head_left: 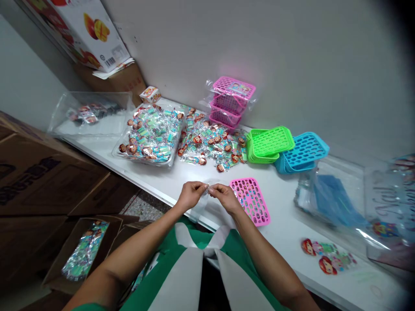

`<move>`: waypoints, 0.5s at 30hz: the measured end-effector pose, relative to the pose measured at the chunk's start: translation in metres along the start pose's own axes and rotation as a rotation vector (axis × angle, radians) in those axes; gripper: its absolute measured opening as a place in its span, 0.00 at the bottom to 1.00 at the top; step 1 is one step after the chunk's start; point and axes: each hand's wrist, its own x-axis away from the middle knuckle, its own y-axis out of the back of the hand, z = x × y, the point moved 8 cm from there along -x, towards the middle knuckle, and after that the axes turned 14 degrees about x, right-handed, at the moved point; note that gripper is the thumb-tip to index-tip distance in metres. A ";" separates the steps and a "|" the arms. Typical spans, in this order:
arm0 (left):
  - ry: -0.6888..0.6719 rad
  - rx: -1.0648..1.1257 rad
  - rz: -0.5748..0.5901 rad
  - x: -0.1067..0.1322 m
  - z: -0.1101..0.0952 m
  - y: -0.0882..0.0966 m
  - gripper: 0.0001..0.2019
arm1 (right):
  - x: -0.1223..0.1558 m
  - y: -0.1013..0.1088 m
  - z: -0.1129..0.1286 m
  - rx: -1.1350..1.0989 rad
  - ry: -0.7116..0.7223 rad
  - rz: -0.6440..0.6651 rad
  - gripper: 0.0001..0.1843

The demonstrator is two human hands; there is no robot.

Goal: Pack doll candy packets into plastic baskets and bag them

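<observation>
My left hand (191, 194) and my right hand (226, 197) are close together above the front of the table. Fingertips of both pinch the upper edge of a clear plastic bag (205, 206), which hangs between them and is hard to see against the white surface. Just right of my right hand lies a pink perforated basket (255, 203), with small coloured items showing through its holes. Behind my hands, many small printed packets (214, 142) with a red-haired doll figure are spread in a loose pile.
A clear tray (147, 134) heaped with similar packets stands left. Pink baskets (231, 101), green baskets (269, 144) and blue baskets (303, 151) are stacked behind. Plastic packs (337, 198) lie right, with two doll-printed pieces (328, 264) nearer. Cardboard boxes (48, 172) line the left side.
</observation>
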 end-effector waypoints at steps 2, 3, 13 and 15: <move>-0.037 -0.036 -0.084 0.000 -0.003 0.012 0.15 | 0.003 0.003 0.002 0.001 -0.017 -0.017 0.13; -0.035 -0.024 -0.136 0.001 -0.003 0.019 0.14 | 0.005 0.005 0.004 0.005 -0.021 -0.027 0.14; 0.170 0.109 0.169 0.016 -0.014 -0.017 0.14 | 0.010 0.004 0.025 -0.028 0.031 -0.018 0.15; 0.221 0.150 0.168 0.017 -0.013 -0.019 0.15 | 0.010 0.004 0.026 -0.015 0.043 -0.003 0.16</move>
